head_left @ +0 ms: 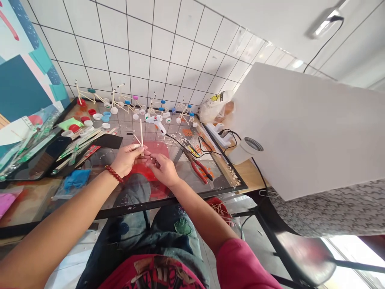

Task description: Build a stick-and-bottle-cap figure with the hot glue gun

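Observation:
My left hand (126, 159), with a red bead bracelet at the wrist, pinches pale wooden sticks (141, 130). One stands upright and a shorter one leans against it at an angle. Close beside it, my right hand (165, 170) has its thumb and fingers closed together near the left fingertips; what they hold, if anything, is too small to tell. Both hands are above a red translucent patch (159, 149) on the glass tabletop. Beyond them lies a white glue gun (158, 123) with a black cord. Red-handled pliers (198, 167) rest to the right.
Along the tiled wall stand several stick figures with bottle caps (128, 102). Bundled sticks (80, 146) and a blue packet (75, 180) lie left. On the right are a power strip (221, 135), a white jar (245, 150) and a large white panel (306, 132). Wood scraps lie near the pliers.

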### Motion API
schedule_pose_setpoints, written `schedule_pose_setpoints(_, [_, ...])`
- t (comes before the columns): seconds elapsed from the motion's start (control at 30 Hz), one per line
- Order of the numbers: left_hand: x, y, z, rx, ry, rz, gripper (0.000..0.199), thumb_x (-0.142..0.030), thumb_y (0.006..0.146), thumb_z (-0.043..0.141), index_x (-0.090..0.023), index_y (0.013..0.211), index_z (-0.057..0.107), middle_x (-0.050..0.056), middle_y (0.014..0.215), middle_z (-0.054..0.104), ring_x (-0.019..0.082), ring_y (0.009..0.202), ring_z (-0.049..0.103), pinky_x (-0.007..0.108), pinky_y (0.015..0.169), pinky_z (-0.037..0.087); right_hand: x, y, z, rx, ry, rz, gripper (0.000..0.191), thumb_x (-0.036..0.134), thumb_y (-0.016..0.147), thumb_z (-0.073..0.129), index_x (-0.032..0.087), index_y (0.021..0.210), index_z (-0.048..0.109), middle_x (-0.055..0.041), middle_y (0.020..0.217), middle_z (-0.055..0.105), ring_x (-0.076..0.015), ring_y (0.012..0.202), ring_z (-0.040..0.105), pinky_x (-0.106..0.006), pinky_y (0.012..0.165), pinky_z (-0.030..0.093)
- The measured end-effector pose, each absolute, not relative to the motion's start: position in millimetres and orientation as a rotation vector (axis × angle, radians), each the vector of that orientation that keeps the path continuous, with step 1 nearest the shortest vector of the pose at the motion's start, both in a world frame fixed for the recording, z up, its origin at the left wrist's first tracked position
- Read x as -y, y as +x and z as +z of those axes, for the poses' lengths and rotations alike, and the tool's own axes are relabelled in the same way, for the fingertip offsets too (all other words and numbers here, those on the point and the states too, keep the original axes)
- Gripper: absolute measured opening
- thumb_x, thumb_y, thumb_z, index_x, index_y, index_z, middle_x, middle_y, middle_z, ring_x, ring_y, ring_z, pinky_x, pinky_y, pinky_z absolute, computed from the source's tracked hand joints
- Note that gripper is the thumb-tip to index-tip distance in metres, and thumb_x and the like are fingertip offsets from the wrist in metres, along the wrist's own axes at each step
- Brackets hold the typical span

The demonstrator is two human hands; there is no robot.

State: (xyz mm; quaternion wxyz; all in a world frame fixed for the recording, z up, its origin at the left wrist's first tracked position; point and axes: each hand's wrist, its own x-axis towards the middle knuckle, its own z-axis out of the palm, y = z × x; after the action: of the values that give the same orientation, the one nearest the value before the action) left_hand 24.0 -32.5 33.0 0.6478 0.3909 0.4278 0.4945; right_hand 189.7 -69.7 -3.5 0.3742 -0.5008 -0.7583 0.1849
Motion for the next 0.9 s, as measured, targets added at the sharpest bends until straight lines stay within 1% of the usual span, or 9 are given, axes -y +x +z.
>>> schedule_pose_setpoints(0.13, [33,24,32,-0.936,0.859,1.122,0.012,-0.017,0.076,0.08,-0.01,0.084,0.074,0.009,0.076,0.076,0.017,0.066,0.073,0.023,0.059,0.06,83,222,12,2.029,-1.391,0.246,0.014,0.026,0.091,0.063,0.024,0.103,0.07,-0.0068,0.103,0.069,-0.0214,0.093,0.064,-0.031,0.083,0.049])
schedule_pose_setpoints(0.2, [33,25,32,-0.929,0.817,1.099,0.007,-0.014,0.08,0.076,-0.009,0.084,0.074,0.011,0.079,0.077,0.018,0.07,0.075,0.025,0.06,0.061,98,257,17,1.971,-1.521,0.093,0.006,0.026,0.09,0.065,0.023,0.092,0.069,-0.0079,0.101,0.069,-0.0231,0.094,0.064,-0.034,0.086,0.049])
schedule_pose_setpoints(0.27, [33,25,32,-0.93,0.776,1.078,0.004,-0.012,0.083,0.072,-0.009,0.084,0.074,0.013,0.083,0.078,0.02,0.073,0.077,0.026,0.063,0.062,117,297,18,1.843,-1.704,-0.097,0.009,0.029,0.089,0.065,0.021,0.086,0.067,-0.0105,0.101,0.068,-0.0262,0.098,0.063,-0.038,0.09,0.048])
schedule_pose_setpoints(0.37, [31,24,34,-0.926,0.735,1.133,0.005,-0.012,0.085,0.07,-0.009,0.085,0.074,0.013,0.084,0.079,0.02,0.076,0.077,0.026,0.066,0.063,143,344,9,1.754,-2.003,-0.156,0.022,0.041,0.085,0.069,0.02,0.089,0.067,-0.0123,0.101,0.068,-0.0296,0.096,0.063,-0.042,0.086,0.049])
schedule_pose_setpoints(0.47, [29,22,36,-0.932,0.717,1.204,0.005,-0.013,0.085,0.071,-0.009,0.086,0.074,0.011,0.08,0.078,0.018,0.07,0.076,0.025,0.065,0.063,153,359,3,1.873,-2.056,-0.039,0.019,0.039,0.09,0.061,0.021,0.09,0.066,-0.0116,0.102,0.067,-0.0276,0.095,0.063,-0.04,0.084,0.048])
schedule_pose_setpoints(0.57, [30,21,37,-0.936,0.716,1.163,0.005,-0.012,0.086,0.071,-0.009,0.086,0.075,0.012,0.078,0.078,0.017,0.067,0.075,0.024,0.062,0.062,148,352,11,1.867,-2.071,0.084,0.015,0.033,0.087,0.056,0.021,0.08,0.062,-0.0092,0.092,0.063,-0.0233,0.085,0.06,-0.035,0.077,0.045])
schedule_pose_setpoints(0.73, [33,21,36,-0.929,0.771,1.021,0.004,-0.009,0.086,0.071,-0.007,0.086,0.074,0.013,0.074,0.076,0.018,0.063,0.075,0.023,0.057,0.061,147,333,37,1.265,-1.725,0.951,0.036,0.053,0.086,0.051,0.024,0.064,0.044,-0.0001,0.066,0.05,-0.0151,0.058,0.043,-0.029,0.056,0.038])
schedule_pose_setpoints(0.8, [34,21,36,-0.909,0.795,0.987,0.006,-0.009,0.085,0.072,-0.007,0.09,0.074,0.012,0.073,0.076,0.018,0.062,0.075,0.022,0.056,0.06,155,323,44,0.985,-1.39,1.194,0.043,0.059,0.082,0.059,0.023,0.064,0.042,-0.0001,0.072,0.054,-0.0135,0.059,0.047,-0.029,0.058,0.043])
schedule_pose_setpoints(0.9, [35,21,34,-0.884,0.81,0.965,0.008,-0.009,0.084,0.074,-0.009,0.092,0.073,0.011,0.073,0.076,0.018,0.062,0.075,0.022,0.056,0.06,163,300,48,0.854,-1.074,1.277,0.045,0.056,0.068,0.079,0.022,0.068,0.05,-0.0025,0.091,0.065,-0.0162,0.077,0.06,-0.033,0.074,0.052])
